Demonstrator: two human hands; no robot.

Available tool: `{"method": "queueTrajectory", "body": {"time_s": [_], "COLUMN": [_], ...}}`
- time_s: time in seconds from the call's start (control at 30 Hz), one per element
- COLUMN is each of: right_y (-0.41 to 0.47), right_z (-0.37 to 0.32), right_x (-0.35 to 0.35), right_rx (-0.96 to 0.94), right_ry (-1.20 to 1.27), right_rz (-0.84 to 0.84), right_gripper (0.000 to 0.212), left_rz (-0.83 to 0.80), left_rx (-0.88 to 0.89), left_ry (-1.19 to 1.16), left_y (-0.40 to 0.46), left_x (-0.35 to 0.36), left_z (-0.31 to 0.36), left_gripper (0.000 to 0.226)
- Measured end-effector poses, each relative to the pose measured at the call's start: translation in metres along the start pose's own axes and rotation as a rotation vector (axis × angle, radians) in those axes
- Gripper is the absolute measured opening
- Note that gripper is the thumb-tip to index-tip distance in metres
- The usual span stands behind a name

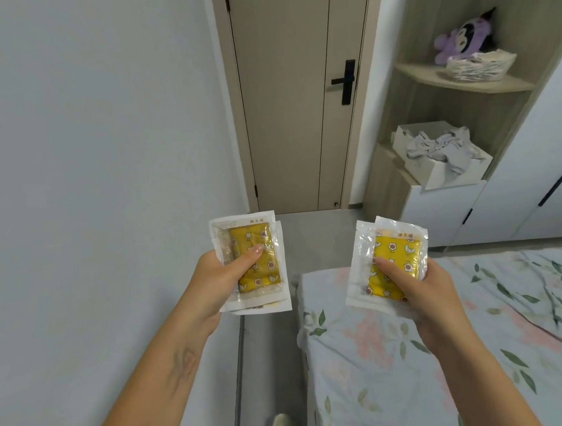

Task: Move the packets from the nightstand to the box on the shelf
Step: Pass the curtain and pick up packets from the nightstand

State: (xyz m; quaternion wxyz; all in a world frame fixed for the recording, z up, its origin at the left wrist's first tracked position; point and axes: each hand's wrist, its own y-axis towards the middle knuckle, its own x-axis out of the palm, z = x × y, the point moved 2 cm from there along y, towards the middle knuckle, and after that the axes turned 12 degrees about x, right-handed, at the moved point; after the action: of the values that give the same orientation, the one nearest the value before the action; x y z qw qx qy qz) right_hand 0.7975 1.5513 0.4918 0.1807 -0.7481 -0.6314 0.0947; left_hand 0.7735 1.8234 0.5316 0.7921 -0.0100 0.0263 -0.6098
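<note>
Left hand (pixel 217 278) grips a stack of packets (pixel 252 245), thumb pressed on the yellow face. Right hand (pixel 420 289) grips a second stack (pixel 396 247) likewise, above the bed (pixel 485 348) corner. Box (pixel 437 170) sits on the shelf (pixel 389 157), ahead right, well apart.

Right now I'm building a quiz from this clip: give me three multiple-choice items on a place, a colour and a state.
1. Where is the plush toy?
A. upper shelf B. bed C. floor
2. What colour are the pads inside the packets?
A. blue B. yellow C. red
3. How is the door?
A. wide open B. ajar C. closed

A: the plush toy sits on the upper shelf.
B: the packets in the left hand and right hand show yellow.
C: the door sits flush in its frame.
</note>
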Motion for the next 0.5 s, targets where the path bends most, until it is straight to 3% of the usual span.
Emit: {"method": "queueTrajectory", "body": {"time_s": [0.27, 0.5], "right_y": [0.147, 0.229], "right_z": [-0.076, -0.097], "right_x": [0.081, 0.102], "right_rx": [-0.037, -0.013], "right_ry": [0.031, 0.057], "right_rz": [0.036, 0.078], "right_gripper": [0.027, 0.028], "left_rz": [-0.028, -0.108], "left_rx": [-0.017, 0.018], "left_ry": [-0.042, -0.002], "left_y": [0.184, 0.289], "left_x": [0.012, 0.038], "left_z": [0.011, 0.020], "left_gripper": [0.008, 0.006]}}
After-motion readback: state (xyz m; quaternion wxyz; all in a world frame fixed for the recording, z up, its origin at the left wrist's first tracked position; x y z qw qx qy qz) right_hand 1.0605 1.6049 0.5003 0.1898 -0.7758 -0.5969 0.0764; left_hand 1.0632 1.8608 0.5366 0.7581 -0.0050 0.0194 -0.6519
